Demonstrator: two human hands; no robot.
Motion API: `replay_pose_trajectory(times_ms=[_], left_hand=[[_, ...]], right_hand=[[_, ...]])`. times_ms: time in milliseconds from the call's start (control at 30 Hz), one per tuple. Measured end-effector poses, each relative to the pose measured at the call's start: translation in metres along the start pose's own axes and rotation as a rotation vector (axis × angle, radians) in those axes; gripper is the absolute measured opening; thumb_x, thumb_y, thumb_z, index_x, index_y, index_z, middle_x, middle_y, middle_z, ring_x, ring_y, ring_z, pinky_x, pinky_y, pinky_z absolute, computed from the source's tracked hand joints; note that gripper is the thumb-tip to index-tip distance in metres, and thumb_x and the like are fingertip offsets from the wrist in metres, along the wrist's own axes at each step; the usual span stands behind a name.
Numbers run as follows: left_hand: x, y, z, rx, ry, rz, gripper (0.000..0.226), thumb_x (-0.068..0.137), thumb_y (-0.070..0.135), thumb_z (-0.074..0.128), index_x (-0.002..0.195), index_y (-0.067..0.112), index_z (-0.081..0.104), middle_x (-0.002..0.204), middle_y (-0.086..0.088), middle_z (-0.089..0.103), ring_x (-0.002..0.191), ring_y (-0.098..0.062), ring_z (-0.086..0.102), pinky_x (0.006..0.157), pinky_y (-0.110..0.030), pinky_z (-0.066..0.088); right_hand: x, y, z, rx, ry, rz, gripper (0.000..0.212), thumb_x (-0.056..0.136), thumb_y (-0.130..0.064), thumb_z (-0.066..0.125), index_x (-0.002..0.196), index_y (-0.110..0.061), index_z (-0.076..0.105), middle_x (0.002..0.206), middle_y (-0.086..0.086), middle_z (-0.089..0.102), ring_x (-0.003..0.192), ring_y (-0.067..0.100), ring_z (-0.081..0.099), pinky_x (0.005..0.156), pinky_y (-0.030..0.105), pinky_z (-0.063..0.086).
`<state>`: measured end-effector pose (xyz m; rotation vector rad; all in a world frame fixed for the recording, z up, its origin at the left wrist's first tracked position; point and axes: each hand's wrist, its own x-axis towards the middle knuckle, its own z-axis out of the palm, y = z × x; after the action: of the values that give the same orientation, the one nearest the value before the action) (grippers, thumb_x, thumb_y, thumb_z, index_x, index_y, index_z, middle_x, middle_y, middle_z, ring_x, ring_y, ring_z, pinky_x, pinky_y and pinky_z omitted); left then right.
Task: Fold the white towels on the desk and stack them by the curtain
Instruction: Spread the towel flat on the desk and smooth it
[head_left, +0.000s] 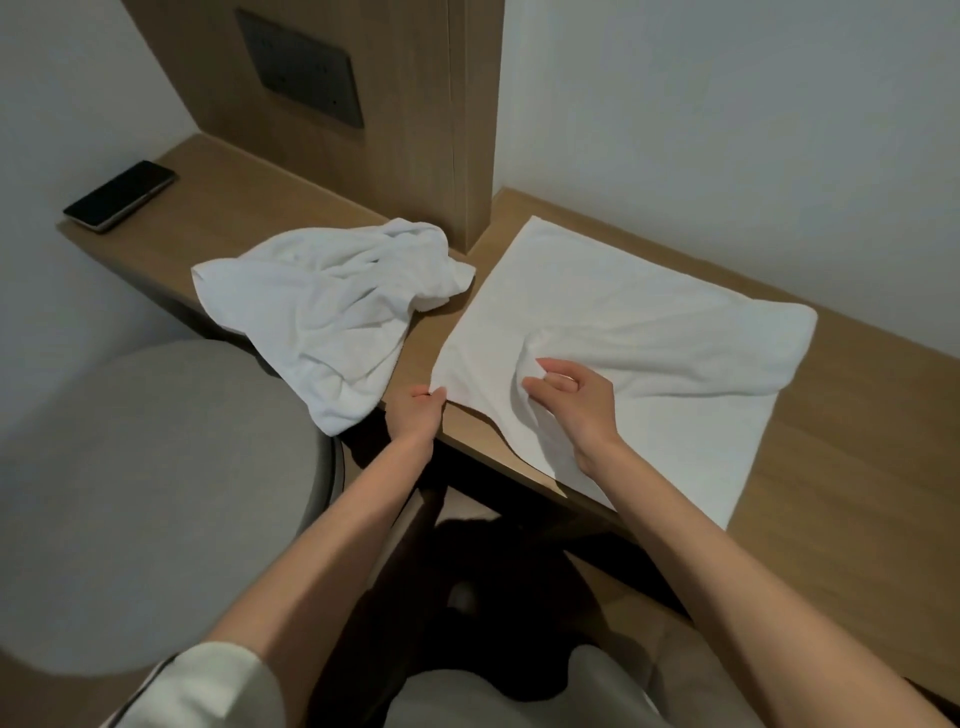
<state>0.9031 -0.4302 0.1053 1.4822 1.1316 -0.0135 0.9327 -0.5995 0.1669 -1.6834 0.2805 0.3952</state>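
A white towel (613, 312) lies spread almost flat on the wooden desk (857, 441), its near edge hanging over the desk's front. My left hand (415, 413) pinches that towel's near left corner at the desk edge. My right hand (576, 400) rests on the towel's near middle, fingers curled around a raised fold of cloth. A second white towel (322, 306) lies crumpled to the left, part of it draped over the desk's front edge.
A black phone (119, 195) lies at the desk's far left corner. A wooden upright panel (467, 130) stands between the two towels at the back. A grey round stool (156, 493) sits below the desk on the left. White walls lie behind.
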Motion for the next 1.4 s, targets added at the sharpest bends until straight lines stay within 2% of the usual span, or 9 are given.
replay_pose_trajectory(times_ms=[67, 200, 333, 433, 633, 933, 1067, 1233, 1400], left_hand=[[0.0, 0.002, 0.001, -0.012, 0.009, 0.025, 0.03, 0.089, 0.021, 0.063, 0.115, 0.006, 0.06, 0.114, -0.008, 0.061, 0.107, -0.023, 0.056, 0.09, -0.029, 0.045], [-0.015, 0.014, 0.002, -0.044, -0.061, 0.216, 0.021, 0.09, 0.021, 0.063, 0.107, 0.011, 0.057, 0.1, -0.003, 0.061, 0.095, -0.016, 0.058, 0.078, -0.022, 0.044], [-0.037, 0.031, 0.0, -0.127, -0.184, 0.376, 0.013, 0.081, 0.019, 0.074, 0.088, 0.024, 0.064, 0.076, 0.01, 0.067, 0.07, 0.009, 0.062, 0.061, -0.005, 0.044], [-0.051, 0.039, 0.003, -0.224, -0.289, 0.35, 0.014, 0.079, 0.016, 0.076, 0.089, 0.021, 0.069, 0.078, 0.005, 0.073, 0.076, 0.001, 0.067, 0.064, -0.007, 0.048], [-0.069, 0.043, 0.021, -0.388, -0.468, 0.219, 0.017, 0.081, 0.005, 0.073, 0.097, 0.006, 0.068, 0.085, -0.007, 0.075, 0.082, -0.013, 0.072, 0.067, -0.017, 0.054], [-0.07, 0.046, 0.023, -0.336, -0.566, 0.22, 0.021, 0.085, 0.01, 0.069, 0.105, 0.004, 0.068, 0.096, -0.011, 0.073, 0.094, -0.016, 0.07, 0.077, -0.02, 0.056], [-0.068, 0.048, 0.02, -0.301, -0.56, 0.205, 0.022, 0.083, 0.016, 0.072, 0.102, 0.005, 0.069, 0.095, -0.011, 0.074, 0.093, -0.017, 0.07, 0.08, -0.024, 0.057], [-0.066, 0.05, 0.019, -0.249, -0.526, 0.193, 0.03, 0.076, 0.016, 0.08, 0.101, 0.005, 0.069, 0.092, -0.008, 0.074, 0.091, -0.016, 0.071, 0.079, -0.024, 0.057], [-0.061, 0.061, 0.021, -0.312, -0.501, 0.06, 0.026, 0.078, 0.007, 0.075, 0.102, 0.0, 0.069, 0.092, -0.013, 0.073, 0.087, -0.018, 0.072, 0.075, -0.025, 0.058]], right_hand=[[0.0, -0.001, -0.001, -0.004, 0.013, -0.015, 0.022, 0.077, -0.014, 0.077, 0.095, -0.024, 0.067, 0.089, -0.007, 0.066, 0.069, -0.009, 0.064, 0.067, 0.009, 0.049], [0.0, -0.01, -0.006, -0.066, 0.084, -0.098, 0.023, 0.074, -0.021, 0.079, 0.095, -0.022, 0.069, 0.089, -0.002, 0.072, 0.075, -0.001, 0.067, 0.072, 0.015, 0.05], [-0.003, -0.024, -0.008, -0.063, 0.158, -0.256, 0.019, 0.07, -0.019, 0.083, 0.085, -0.019, 0.072, 0.076, -0.007, 0.072, 0.07, -0.003, 0.066, 0.062, 0.004, 0.045], [-0.007, -0.028, -0.009, -0.083, 0.144, -0.347, 0.017, 0.071, -0.016, 0.083, 0.085, -0.016, 0.073, 0.076, -0.012, 0.07, 0.069, -0.002, 0.067, 0.064, 0.007, 0.048], [-0.01, -0.021, -0.012, -0.097, 0.119, -0.352, 0.018, 0.073, -0.016, 0.081, 0.09, -0.013, 0.075, 0.076, -0.019, 0.067, 0.072, -0.011, 0.064, 0.064, 0.003, 0.045], [-0.01, -0.016, -0.024, -0.117, 0.032, -0.398, 0.021, 0.083, -0.011, 0.072, 0.104, -0.01, 0.074, 0.093, -0.011, 0.07, 0.088, -0.008, 0.065, 0.08, 0.007, 0.047], [-0.01, -0.016, -0.023, -0.152, -0.003, -0.411, 0.022, 0.084, -0.01, 0.071, 0.105, -0.009, 0.073, 0.097, -0.003, 0.073, 0.09, -0.001, 0.067, 0.08, 0.01, 0.05], [-0.013, -0.015, -0.019, -0.091, 0.011, -0.381, 0.033, 0.078, -0.016, 0.078, 0.108, -0.014, 0.064, 0.084, -0.005, 0.073, 0.082, -0.002, 0.068, 0.068, 0.005, 0.046], [-0.012, -0.006, -0.024, -0.087, -0.009, -0.296, 0.052, 0.073, -0.01, 0.081, 0.116, -0.021, 0.054, 0.095, -0.005, 0.071, 0.089, 0.004, 0.067, 0.077, 0.01, 0.05]])
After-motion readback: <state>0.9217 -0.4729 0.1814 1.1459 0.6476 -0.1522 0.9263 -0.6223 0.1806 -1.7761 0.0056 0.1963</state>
